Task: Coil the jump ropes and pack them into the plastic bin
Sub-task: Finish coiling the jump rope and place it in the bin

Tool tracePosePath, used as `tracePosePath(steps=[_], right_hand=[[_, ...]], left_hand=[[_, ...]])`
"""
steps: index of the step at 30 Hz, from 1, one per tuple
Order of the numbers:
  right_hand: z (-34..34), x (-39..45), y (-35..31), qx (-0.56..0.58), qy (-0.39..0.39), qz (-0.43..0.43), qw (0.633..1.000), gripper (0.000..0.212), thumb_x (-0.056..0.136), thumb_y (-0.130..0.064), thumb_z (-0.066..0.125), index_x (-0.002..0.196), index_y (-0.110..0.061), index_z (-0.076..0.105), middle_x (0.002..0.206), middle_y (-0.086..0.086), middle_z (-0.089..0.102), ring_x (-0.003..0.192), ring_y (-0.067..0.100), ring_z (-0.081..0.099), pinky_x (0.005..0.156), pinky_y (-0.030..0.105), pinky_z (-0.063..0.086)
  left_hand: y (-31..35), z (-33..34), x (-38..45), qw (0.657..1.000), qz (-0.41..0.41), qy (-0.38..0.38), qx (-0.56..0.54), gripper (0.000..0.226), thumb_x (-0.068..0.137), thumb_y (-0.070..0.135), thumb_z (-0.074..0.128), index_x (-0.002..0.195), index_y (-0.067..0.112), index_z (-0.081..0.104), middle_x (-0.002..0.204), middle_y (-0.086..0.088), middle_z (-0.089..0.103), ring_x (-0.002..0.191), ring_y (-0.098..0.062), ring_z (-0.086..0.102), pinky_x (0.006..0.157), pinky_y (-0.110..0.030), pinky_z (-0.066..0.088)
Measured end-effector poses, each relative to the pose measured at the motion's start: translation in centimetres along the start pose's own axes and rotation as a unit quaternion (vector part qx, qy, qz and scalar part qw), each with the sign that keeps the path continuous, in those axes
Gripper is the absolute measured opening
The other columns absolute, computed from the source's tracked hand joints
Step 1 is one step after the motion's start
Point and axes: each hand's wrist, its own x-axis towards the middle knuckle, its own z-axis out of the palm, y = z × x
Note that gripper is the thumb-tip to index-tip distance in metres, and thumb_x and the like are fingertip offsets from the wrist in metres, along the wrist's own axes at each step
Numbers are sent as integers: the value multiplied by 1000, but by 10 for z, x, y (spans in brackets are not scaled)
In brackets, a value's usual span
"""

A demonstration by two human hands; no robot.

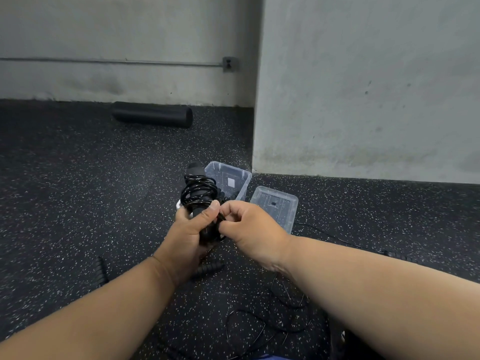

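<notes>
My left hand grips a black jump rope that is wound in loops around its upright handles. My right hand pinches the rope's cord just beside my left thumb. Behind the coil stands the clear plastic bin, with dark ribbed handles showing inside it. Its clear lid lies flat on the floor to the right. More loose black rope lies tangled on the floor under my right forearm, with ribbed handles below my left wrist and at the left.
The floor is black speckled rubber. A black foam roller lies along the back wall. A grey concrete pillar juts out at the right, close behind the bin. Another thin cord with a handle runs along the floor at the right.
</notes>
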Motion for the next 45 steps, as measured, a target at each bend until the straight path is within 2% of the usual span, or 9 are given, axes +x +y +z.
tracePosePath(steps=[3,8,13,20,27,30,33,37,45], right_hand=[[-5,0,-3,-38,-35,3,999,14,97,-8,68,84,-10,63,61,-9,43,52,6,34,47,19,28],[-13,-2,-12,-75,-91,-2,993,18,98,-19,72,82,-23,65,67,-10,51,59,7,41,54,20,34],[-9,-7,-9,-72,-73,-19,995,25,96,-13,74,79,-25,61,68,-7,51,56,4,41,54,15,37],[-5,-7,-4,-65,-14,-47,997,28,92,-16,80,76,-30,62,75,-2,52,64,9,44,65,24,41],[-2,-3,1,-185,60,-96,976,16,86,-30,83,88,-35,68,144,-22,46,128,-8,44,99,-3,24],[-1,-4,2,-149,63,-100,982,16,85,-27,83,90,-27,68,124,-27,62,121,-3,59,108,19,43],[3,-5,2,-112,92,-69,987,23,82,-29,85,92,-29,64,107,-14,74,106,3,69,99,34,56],[7,-8,3,-67,109,-68,989,28,84,-23,81,99,-33,59,100,-11,76,97,1,71,92,33,59],[5,-12,0,-161,120,-99,975,28,87,-25,76,94,-31,50,86,-4,71,81,10,64,77,34,55]], left_hand=[[7,-7,5,1000,3,-30,3,73,85,24,83,144,5,45,118,-20,70,100,-31,75,77,-41,63],[14,-21,11,996,35,-49,71,98,64,41,98,144,22,44,133,-18,67,120,-36,69,98,-56,57],[13,-16,9,994,44,-66,77,61,80,29,81,135,18,55,125,-15,72,114,-36,71,97,-53,57],[12,-11,12,996,56,-63,41,60,83,25,77,138,18,52,123,-16,71,108,-35,71,94,-53,60],[8,-10,14,997,53,-59,10,64,88,31,74,145,16,51,131,-15,69,114,-31,70,97,-50,55],[6,-10,14,998,48,-45,-2,68,88,33,73,146,7,49,131,-20,69,113,-34,71,92,-46,60],[5,-10,14,998,56,-39,3,68,90,33,72,145,2,48,131,-24,68,115,-39,70,91,-46,60],[1,-9,17,998,65,-27,4,71,89,33,75,147,6,44,136,-28,64,125,-44,65,104,-56,54],[-1,-7,17,998,63,-25,15,71,88,34,76,147,12,44,136,-23,66,123,-40,67,103,-54,55]])
